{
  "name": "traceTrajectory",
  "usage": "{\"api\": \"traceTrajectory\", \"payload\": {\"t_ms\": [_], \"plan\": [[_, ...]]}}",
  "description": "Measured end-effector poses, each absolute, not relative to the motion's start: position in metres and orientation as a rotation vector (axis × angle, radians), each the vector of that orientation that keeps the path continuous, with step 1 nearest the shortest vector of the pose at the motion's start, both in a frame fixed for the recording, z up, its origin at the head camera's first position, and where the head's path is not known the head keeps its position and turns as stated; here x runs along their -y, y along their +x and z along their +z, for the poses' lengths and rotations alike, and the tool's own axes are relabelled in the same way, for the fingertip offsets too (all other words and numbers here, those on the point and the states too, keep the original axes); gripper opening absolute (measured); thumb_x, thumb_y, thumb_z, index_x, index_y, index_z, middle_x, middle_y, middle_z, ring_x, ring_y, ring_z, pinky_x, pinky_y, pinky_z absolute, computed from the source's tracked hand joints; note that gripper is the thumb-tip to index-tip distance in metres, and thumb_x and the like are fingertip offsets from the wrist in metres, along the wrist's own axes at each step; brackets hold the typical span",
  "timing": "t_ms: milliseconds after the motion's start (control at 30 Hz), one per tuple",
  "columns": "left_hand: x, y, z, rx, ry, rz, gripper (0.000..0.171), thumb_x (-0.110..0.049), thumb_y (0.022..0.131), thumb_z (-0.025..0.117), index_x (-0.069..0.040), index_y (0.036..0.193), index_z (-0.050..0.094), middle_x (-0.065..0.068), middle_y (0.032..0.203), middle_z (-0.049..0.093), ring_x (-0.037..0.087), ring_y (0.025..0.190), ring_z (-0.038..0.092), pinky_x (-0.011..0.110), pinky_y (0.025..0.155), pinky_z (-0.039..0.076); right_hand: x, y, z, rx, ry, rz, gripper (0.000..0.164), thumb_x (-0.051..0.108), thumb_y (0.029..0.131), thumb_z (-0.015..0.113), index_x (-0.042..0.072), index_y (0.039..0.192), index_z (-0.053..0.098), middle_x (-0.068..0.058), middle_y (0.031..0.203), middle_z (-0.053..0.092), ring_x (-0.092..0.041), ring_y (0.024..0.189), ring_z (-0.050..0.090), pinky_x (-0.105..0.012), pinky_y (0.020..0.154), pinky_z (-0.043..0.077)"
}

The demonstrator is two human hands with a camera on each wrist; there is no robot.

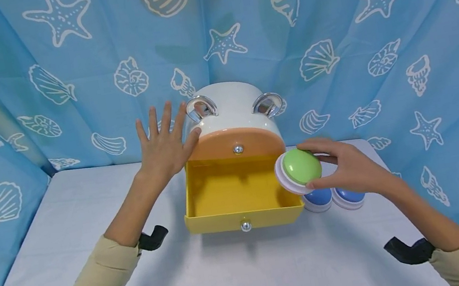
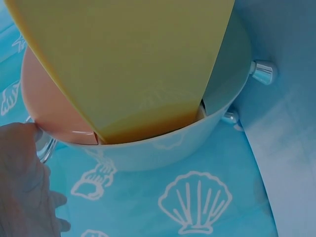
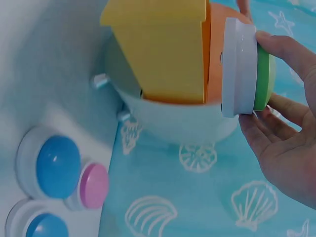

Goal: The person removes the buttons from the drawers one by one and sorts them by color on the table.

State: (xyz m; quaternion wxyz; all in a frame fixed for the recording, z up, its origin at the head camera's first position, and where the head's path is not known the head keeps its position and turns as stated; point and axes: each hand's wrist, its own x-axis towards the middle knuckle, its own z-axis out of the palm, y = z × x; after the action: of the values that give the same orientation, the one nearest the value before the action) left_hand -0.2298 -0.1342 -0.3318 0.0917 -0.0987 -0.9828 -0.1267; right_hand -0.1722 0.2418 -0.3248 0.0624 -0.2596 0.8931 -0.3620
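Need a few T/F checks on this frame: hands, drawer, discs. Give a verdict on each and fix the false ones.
1. The right hand holds the green-topped disc. True.
2. The yellow drawer is pushed fully in. False: the yellow drawer is pulled out.
3. The left hand grips the drawer's knob. False: the left hand is spread out beside the white body.
4. The pink-topped disc lies in the yellow drawer. False: it lies on the white table beside blue-topped discs.
5. An orange front sits above the yellow drawer. True.
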Motion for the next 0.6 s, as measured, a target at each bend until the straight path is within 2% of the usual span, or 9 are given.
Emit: {"api": "traceTrajectory", "payload": {"t_ms": [300,400,533,600], "plan": [[0.133,-0.230,-0.331,2.923,-0.284,-0.354,0.073,-0.055,0.104,0.032,-0.021,0.162,0.004,0.014,0.167,0.000,0.042,0.149,-0.009,0.062,0.111,-0.015,-0.275,-0.161,-0.337,-2.793,-0.726,-1.087,0.073,0.016,0.079,0.086,0.001,0.142,0.051,-0.017,0.140,0.051,-0.036,0.125,0.050,-0.015,0.095,0.040],[0.134,-0.230,-0.331,2.930,-0.285,-0.355,0.073,-0.056,0.105,0.030,-0.021,0.162,0.004,0.014,0.167,-0.002,0.042,0.149,-0.010,0.062,0.111,-0.015,-0.284,-0.156,-0.343,-2.816,-0.664,-1.031,0.073,0.019,0.080,0.086,0.002,0.142,0.051,-0.017,0.140,0.051,-0.037,0.125,0.049,-0.023,0.096,0.043],[0.134,-0.230,-0.331,2.934,-0.285,-0.364,0.073,-0.057,0.104,0.031,-0.022,0.162,0.004,0.013,0.167,-0.003,0.041,0.149,-0.012,0.062,0.111,-0.016,-0.296,-0.149,-0.358,-2.808,-0.571,-0.966,0.077,0.024,0.080,0.086,0.001,0.143,0.049,-0.019,0.142,0.048,-0.040,0.126,0.049,-0.041,0.096,0.045],[0.134,-0.231,-0.331,2.932,-0.285,-0.368,0.074,-0.057,0.104,0.031,-0.022,0.162,0.004,0.013,0.167,-0.003,0.040,0.149,-0.013,0.062,0.111,-0.016,-0.301,-0.144,-0.370,-2.793,-0.538,-0.978,0.077,0.023,0.080,0.086,0.000,0.143,0.048,-0.020,0.142,0.048,-0.041,0.125,0.049,-0.044,0.095,0.045]]}}
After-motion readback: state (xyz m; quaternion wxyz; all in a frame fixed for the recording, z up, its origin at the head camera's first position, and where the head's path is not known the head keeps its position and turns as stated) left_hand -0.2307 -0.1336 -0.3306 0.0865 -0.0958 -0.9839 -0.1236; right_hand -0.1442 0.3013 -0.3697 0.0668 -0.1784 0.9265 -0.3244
